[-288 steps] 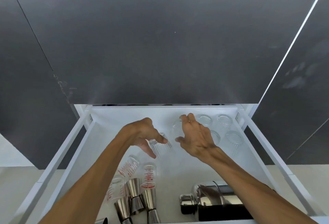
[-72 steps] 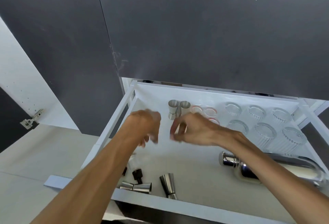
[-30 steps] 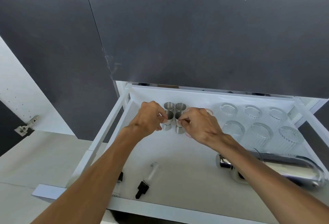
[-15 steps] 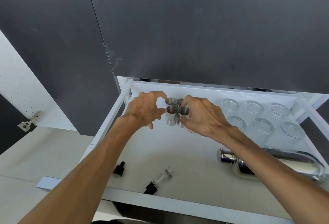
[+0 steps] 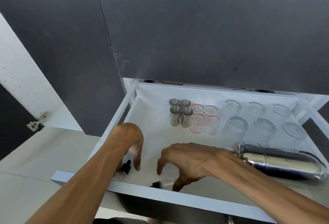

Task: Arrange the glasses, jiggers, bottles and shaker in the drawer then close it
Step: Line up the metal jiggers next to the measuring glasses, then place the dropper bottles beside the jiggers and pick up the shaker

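Note:
The white drawer (image 5: 122,106) stands pulled out. At its back, several steel jiggers (image 5: 180,112) stand upright beside several red-marked measuring glasses (image 5: 204,118) and several ribbed glasses (image 5: 261,122), upside down. A steel shaker (image 5: 284,161) lies on its side at the right. Two small black-capped dropper bottles lie near the front edge: one (image 5: 126,167) under my left hand (image 5: 132,143), one (image 5: 159,184) under my right hand (image 5: 185,161). Both hands hover with fingers spread just over their bottles, holding nothing.
Dark cabinet fronts (image 5: 195,27) rise above and behind the drawer. An open white cabinet door with a hinge (image 5: 34,123) stands at the left. The drawer's front panel (image 5: 160,195) runs below my hands. Pale floor shows at the left.
Both hands have let go of the jiggers at the back and come down toward the front edge, over the two dropper bottles. The jiggers now stand in a tight cluster.

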